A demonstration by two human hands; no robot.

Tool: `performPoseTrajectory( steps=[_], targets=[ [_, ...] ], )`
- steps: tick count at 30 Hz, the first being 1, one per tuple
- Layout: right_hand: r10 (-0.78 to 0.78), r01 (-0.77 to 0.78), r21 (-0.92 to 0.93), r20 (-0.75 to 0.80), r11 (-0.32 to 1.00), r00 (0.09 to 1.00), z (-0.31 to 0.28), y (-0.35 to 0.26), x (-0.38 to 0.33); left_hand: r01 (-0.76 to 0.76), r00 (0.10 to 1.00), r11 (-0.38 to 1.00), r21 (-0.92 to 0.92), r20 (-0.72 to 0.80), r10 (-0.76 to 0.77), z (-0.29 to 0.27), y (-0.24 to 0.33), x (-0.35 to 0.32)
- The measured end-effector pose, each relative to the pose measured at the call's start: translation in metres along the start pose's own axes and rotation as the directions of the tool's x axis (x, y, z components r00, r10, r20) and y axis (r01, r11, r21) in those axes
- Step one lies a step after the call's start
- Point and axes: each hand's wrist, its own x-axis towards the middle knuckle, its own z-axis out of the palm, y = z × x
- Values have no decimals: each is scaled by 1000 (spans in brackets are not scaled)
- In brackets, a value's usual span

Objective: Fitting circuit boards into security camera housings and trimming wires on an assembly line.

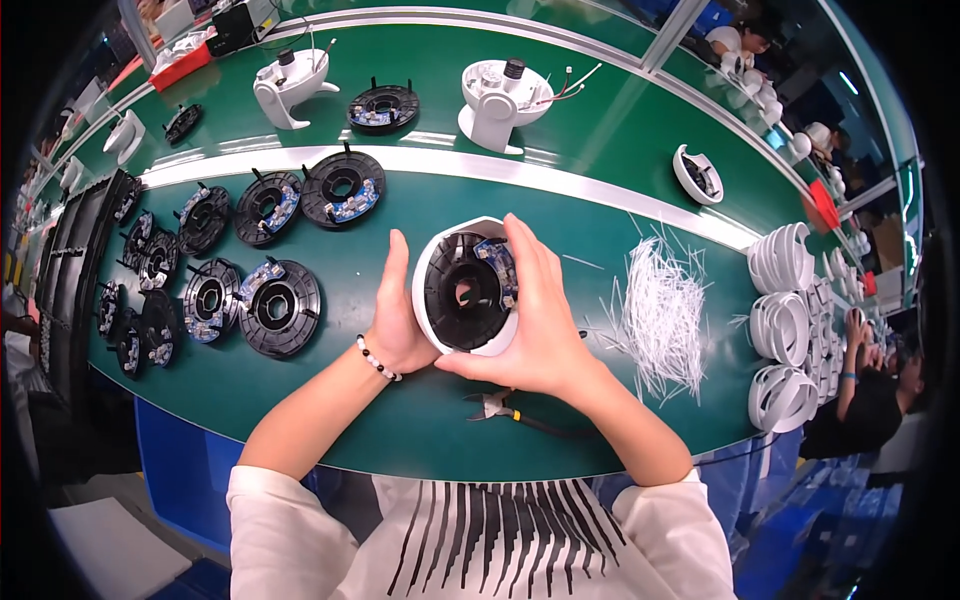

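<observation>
White striped sleeves nearest, left hand (pixel 400 320) and right hand (pixel 535 320) clasped around a round white housing (pixel 432 262) with black ringed insert, cutters (pixel 495 405) just below it, glossy green surface (pixel 600 230), black discs (pixel 280 308) left of housing, white strips (pixel 662 315) right

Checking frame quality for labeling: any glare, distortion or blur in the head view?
Head view: strong fisheye bend, the green bench and its white stripe curve, corners vignette black; overhead light glares on the stripe; the white housing between left hand and right hand is sharp; rim detail is smeared.
</observation>
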Motion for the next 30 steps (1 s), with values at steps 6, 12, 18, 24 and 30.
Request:
performPoseTrajectory(
  steps=[6, 12, 18, 24, 30],
  targets=[
    [-37, 37, -5, 15, 999, 999, -2, 2, -6, 43, 999, 997, 61, 22, -44, -11, -4, -1],
    [-143, 144, 28, -30, 989, 989, 0, 5, -8, 19, 997, 996, 91, 72, -25, -19, -5, -3],
    [10, -3, 51, -137, 999, 991, 22, 6, -20, 11, 999, 1000, 10, -41, -11, -17, -13, 0],
    [-148, 133, -89, -192, 987, 970, 23, 6, -21, -33, 999, 999, -6, -33, 33, -11, -6, 1],
    [-627, 610, -265, 26, 747, 779, -3, 21, -8, 4, 990, 998, -66, -141, -13, -5, 4, 2]
  ],
)
